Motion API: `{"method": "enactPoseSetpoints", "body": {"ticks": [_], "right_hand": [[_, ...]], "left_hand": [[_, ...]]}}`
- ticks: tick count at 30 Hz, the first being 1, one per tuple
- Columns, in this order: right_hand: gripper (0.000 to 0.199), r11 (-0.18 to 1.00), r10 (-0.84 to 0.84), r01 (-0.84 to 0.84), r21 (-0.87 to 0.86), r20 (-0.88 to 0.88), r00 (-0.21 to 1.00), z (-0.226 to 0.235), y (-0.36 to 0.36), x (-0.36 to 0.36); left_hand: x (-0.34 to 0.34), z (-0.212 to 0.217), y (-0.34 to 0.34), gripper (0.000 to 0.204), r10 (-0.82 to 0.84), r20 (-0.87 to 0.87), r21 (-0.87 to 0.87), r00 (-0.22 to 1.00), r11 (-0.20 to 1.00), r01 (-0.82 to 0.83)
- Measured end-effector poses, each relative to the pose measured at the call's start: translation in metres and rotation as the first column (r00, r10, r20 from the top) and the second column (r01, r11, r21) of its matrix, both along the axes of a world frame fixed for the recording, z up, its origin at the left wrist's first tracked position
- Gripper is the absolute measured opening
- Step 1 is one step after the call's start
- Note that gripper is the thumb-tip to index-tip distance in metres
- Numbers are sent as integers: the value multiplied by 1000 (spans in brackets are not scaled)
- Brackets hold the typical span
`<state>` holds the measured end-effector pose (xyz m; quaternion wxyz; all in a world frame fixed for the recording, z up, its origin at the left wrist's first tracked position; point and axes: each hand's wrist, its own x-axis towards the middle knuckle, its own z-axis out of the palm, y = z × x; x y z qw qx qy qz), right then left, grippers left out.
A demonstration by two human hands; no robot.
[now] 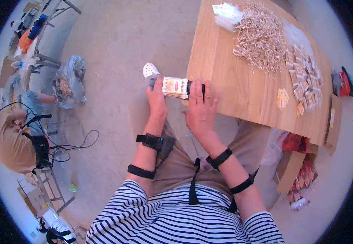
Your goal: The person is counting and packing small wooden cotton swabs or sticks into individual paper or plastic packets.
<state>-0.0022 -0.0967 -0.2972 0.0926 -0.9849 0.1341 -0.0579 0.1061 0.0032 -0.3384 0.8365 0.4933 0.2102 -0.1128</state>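
Note:
My left hand is closed on a small clear pack of cotton swabs with a yellow and white label card, just off the corner of the wooden table. My right hand lies at that corner with its fingers stretched out, beside the pack's right end. Something black shows between the pack and my right fingers; its kind is unclear. Farther back on the table is a large heap of loose cotton swabs. To its right lie many filled small packs.
Loose label cards lie near the filled packs. Clear plastic bags sit at the table's far edge. Below the table's right side stands an open cardboard box. At far left another person sits near a plastic bag and loose cables.

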Motion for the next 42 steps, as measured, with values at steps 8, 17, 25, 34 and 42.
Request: {"method": "enactPoseSetpoints", "body": {"ticks": [8,17,25,34,42], "right_hand": [[86,997,-30,31,-64,17,999,-6,6,4],[69,991,-9,9,-137,7,1000,-5,4,8],[68,989,88,-81,-126,49,995,-3,-4,10],[81,968,227,-233,-96,-66,972,20,-23,7],[38,985,-164,156,70,138,977,25,-129,13]], "left_hand": [[1,-4,0,23,-32,65,20,997,999,31],[-2,-5,-3,24,-13,93,46,996,999,9],[-3,8,-2,20,-20,66,143,998,990,11],[-1,9,-5,34,21,-3,211,1000,977,-20],[4,24,36,29,12,162,320,987,945,-64]]}}
